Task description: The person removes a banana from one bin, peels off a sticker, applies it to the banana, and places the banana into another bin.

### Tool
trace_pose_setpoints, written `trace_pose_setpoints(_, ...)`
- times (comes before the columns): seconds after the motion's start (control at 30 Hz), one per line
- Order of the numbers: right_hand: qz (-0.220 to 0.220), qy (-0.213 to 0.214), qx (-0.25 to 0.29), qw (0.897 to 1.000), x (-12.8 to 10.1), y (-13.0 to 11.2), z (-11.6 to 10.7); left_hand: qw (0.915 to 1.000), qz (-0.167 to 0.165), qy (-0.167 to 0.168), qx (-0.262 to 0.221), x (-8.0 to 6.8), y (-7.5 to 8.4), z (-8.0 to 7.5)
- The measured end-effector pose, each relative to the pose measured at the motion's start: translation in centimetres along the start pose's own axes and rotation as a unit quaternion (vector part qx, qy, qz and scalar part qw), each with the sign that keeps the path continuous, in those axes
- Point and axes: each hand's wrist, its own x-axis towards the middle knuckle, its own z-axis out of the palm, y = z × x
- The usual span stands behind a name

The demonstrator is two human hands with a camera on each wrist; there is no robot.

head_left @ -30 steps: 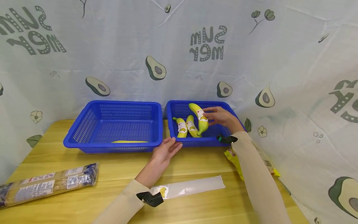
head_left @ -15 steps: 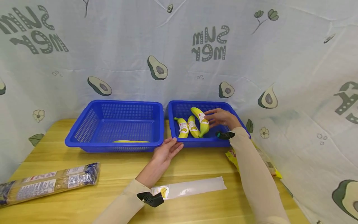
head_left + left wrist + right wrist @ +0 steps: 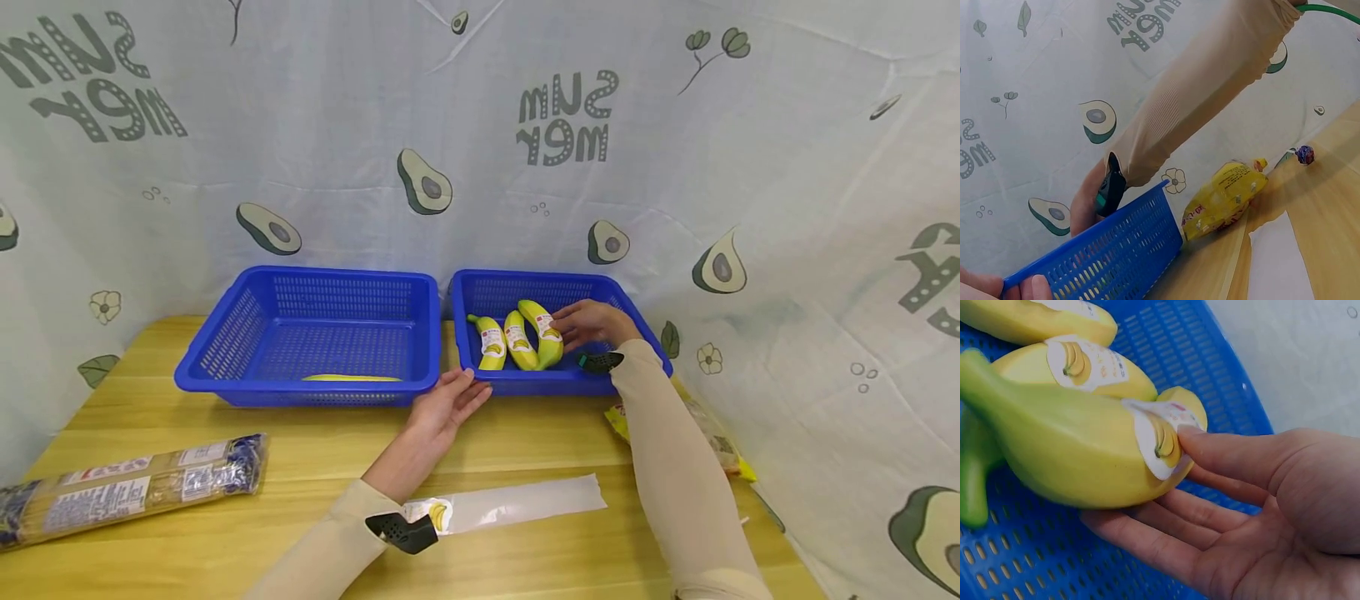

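In the head view, my right hand (image 3: 592,323) holds a yellow banana (image 3: 540,329) low inside the smaller blue basket (image 3: 555,383) on the right. Seen from the right wrist, the thumb presses the label of this banana (image 3: 1085,450) while the fingers lie under it; its green stem end points away from the palm. Two more labelled bananas, a left one (image 3: 491,343) and a middle one (image 3: 519,340), lie side by side in the same basket. My left hand (image 3: 442,408) grips that basket's front-left corner by the rim, with fingertips visible at the rim (image 3: 1041,287).
A larger blue basket (image 3: 330,342) stands to the left, a yellow item partly hidden behind its front wall. Packaged spaghetti (image 3: 127,496) lies at front left, a glossy white strip (image 3: 525,504) at front centre. Rightward are a yellow snack bag (image 3: 1225,200) and a wrapped lollipop (image 3: 1305,154).
My right hand has lowered the banana into the right basket, beside the other two. The left hand has stayed at the basket corner. The head view has shifted slightly.
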Motion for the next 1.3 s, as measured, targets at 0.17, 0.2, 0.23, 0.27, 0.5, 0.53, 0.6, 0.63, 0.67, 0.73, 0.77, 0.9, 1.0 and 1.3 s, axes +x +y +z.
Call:
trace_pose_setpoints(0.17, 0.012, -0.005, -0.005, 1.0, 0.1, 0.6, -0.4, 1.0, -0.001, -0.002, 0.0, 0.0, 0.1, 0.0)
trace_pose_setpoints(0.2, 0.015, -0.008, -0.004, 1.0, 0.2, 0.7, -0.4, 1.0, 0.001, -0.003, 0.0, 0.0, 0.1, 0.0)
trace_pose_setpoints(0.23, 0.019, -0.011, -0.003, 1.0, 0.3, 0.8, -0.5, 1.0, 0.001, -0.002, 0.001, 0.0, 0.1, 0.0)
trace_pose_setpoints(0.27, 0.022, -0.01, -0.008, 1.0, 0.3, 0.8, -0.5, 1.0, 0.001, -0.002, 0.001, 0.0, 0.1, 0.0)
trace_pose_setpoints(0.5, 0.037, 0.007, -0.045, 0.998, 0.3, 0.7, -0.4, 1.0, -0.004, -0.006, 0.003, 0.0, 0.2, -0.2)
trace_pose_setpoints(0.53, 0.036, 0.007, -0.045, 0.998, 0.2, 0.6, -0.4, 1.0, -0.005, -0.007, 0.003, 0.0, 0.2, -0.2)
trace_pose_setpoints(0.6, 0.032, 0.004, -0.046, 0.998, 0.2, 0.6, -0.4, 0.9999, -0.006, -0.009, 0.004, 0.1, 0.2, -0.2)
trace_pose_setpoints(0.63, 0.031, 0.002, -0.044, 0.999, 0.2, 0.7, -0.4, 0.9999, -0.007, -0.01, 0.005, 0.1, 0.2, -0.2)
trace_pose_setpoints(0.67, 0.032, 0.003, -0.041, 0.999, 0.2, 0.7, -0.4, 0.9999, -0.008, -0.011, 0.005, 0.1, 0.2, -0.3)
trace_pose_setpoints(0.73, 0.034, 0.006, -0.036, 0.999, 0.0, 0.7, -0.4, 0.9998, -0.01, -0.015, 0.005, 0.1, 0.2, -0.3)
trace_pose_setpoints(0.77, 0.035, 0.008, -0.033, 0.999, 0.0, 0.7, -0.4, 0.9998, -0.01, -0.017, 0.005, 0.1, 0.2, -0.3)
trace_pose_setpoints(0.9, 0.033, 0.017, -0.022, 0.999, -0.3, 0.8, -0.3, 0.9997, -0.012, -0.019, 0.008, 0.1, 0.3, -0.4)
trace_pose_setpoints(1.0, 0.02, 0.014, -0.033, 0.999, -0.5, 1.0, -0.3, 0.9997, -0.013, -0.019, 0.01, 0.1, 0.3, -0.4)
trace_pose_setpoints(1.3, -0.013, 0.009, -0.06, 0.998, -0.9, 1.1, -0.5, 0.9997, -0.013, -0.021, 0.005, 0.3, 0.1, -0.5)
